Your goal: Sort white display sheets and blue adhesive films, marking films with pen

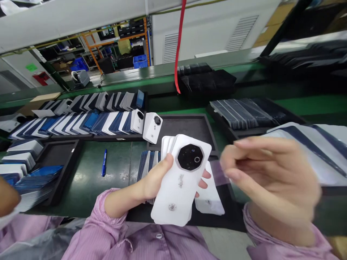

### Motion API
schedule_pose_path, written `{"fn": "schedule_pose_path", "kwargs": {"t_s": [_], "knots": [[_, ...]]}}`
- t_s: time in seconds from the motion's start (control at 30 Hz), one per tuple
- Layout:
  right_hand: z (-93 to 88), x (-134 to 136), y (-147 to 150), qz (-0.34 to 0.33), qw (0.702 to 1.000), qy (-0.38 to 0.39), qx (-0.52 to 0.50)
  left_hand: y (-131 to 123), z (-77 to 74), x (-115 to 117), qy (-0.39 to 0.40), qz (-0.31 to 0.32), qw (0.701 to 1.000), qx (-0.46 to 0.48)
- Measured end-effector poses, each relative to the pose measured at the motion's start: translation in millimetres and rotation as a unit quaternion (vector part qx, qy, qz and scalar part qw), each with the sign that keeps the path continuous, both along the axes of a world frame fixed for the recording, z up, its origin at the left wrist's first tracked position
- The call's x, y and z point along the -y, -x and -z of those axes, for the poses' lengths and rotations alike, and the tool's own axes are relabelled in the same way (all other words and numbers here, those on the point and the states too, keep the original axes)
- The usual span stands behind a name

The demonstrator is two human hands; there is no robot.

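My left hand (pixel 155 180) grips a small fanned stack of white phone back covers (pixel 168 195), thumb on top and fingertips showing past the right edge. The top cover carries a black eight-sided camera area (pixel 189 157) and faint grey marks. To the right, my right hand (pixel 273 180) is blurred, with thumb and index finger pinched together on a thin, see-through purplish film (pixel 219 174). Another white cover (pixel 208 196) lies in a black tray under the held stack. Behind my left wrist stand several dark and pale covers (pixel 148 164).
Black trays with rows of white and blue covers (pixel 114 122) line the left and back. A blue pen (pixel 104 163) lies on the green table (pixel 89 180). Wrapped dark pieces (pixel 246 112) and white covers (pixel 322 151) lie right. A red strap (pixel 179 47) hangs ahead; another person's sleeve (pixel 29 229) shows left.
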State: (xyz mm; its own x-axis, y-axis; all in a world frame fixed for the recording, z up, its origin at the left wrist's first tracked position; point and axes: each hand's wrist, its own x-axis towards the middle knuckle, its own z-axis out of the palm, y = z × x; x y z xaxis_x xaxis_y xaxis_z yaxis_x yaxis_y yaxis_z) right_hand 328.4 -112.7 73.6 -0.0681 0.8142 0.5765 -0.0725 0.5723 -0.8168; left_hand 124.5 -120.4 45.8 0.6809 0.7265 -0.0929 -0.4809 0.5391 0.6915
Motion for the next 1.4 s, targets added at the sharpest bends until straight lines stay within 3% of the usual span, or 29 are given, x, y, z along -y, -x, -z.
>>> {"fn": "schedule_pose_path", "kwargs": {"t_s": [0.1, 0.23, 0.5, 0.6, 0.73, 0.83, 0.9, 0.93, 0.97, 1.03, 1.07, 1.17, 1.3, 1.4], "knots": [[-1.5, -10.0, 2.6, -0.085, 0.996, -0.001, 0.041, -4.6, 9.0, -4.3, 0.031, 0.021, 0.999, -0.002], [0.3, -21.8, 0.0, -0.110, 0.992, 0.034, 0.049, -6.4, 13.1, -7.3, 0.038, 0.022, 0.999, 0.010], [3.9, -26.7, -2.1, -0.071, 0.990, 0.065, 0.106, -3.8, 12.0, -9.5, 0.041, 0.032, 0.999, -0.007], [6.5, -25.9, 1.1, -0.040, 0.987, 0.035, 0.152, -5.0, 11.9, -9.9, 0.038, 0.026, 0.999, -0.005], [14.9, -28.1, 4.1, 0.070, 0.962, -0.092, 0.247, -7.0, 10.6, -12.4, 0.040, 0.013, 0.999, -0.014], [22.9, -41.1, -1.0, 0.249, 0.909, -0.213, 0.259, -7.9, 12.3, -15.0, 0.038, -0.008, 0.999, -0.021], [27.2, -58.2, -6.1, 0.354, 0.881, -0.234, 0.210, -8.5, 14.3, -15.8, 0.028, -0.013, 0.999, -0.020], [28.8, -69.1, -7.8, 0.371, 0.888, -0.208, 0.174, -8.9, 15.1, -15.7, 0.023, -0.009, 0.999, -0.020], [30.0, -81.2, -8.1, 0.354, 0.914, -0.154, 0.126, -9.4, 15.6, -15.3, 0.017, -0.005, 1.000, -0.020], [31.5, -108.3, -3.5, 0.222, 0.975, 0.021, 0.018, -10.2, 15.4, -13.9, 0.006, 0.007, 1.000, -0.024], [31.8, -122.7, 1.6, 0.133, 0.983, 0.121, -0.042, -10.6, 14.6, -13.0, 0.002, 0.015, 0.999, -0.028], [30.7, -166.1, 24.3, 0.042, 0.968, 0.233, -0.084, -10.8, 10.7, -11.1, -0.012, 0.044, 0.998, -0.042], [24.1, -209.3, 51.6, 0.007, 0.950, 0.296, -0.099, -9.5, 3.0, -9.7, -0.005, 0.054, 0.997, -0.056], [21.1, -220.6, 60.7, 0.011, 0.948, 0.299, -0.105, -8.6, -2.6, -8.7, 0.006, 0.044, 0.996, -0.073]]}}
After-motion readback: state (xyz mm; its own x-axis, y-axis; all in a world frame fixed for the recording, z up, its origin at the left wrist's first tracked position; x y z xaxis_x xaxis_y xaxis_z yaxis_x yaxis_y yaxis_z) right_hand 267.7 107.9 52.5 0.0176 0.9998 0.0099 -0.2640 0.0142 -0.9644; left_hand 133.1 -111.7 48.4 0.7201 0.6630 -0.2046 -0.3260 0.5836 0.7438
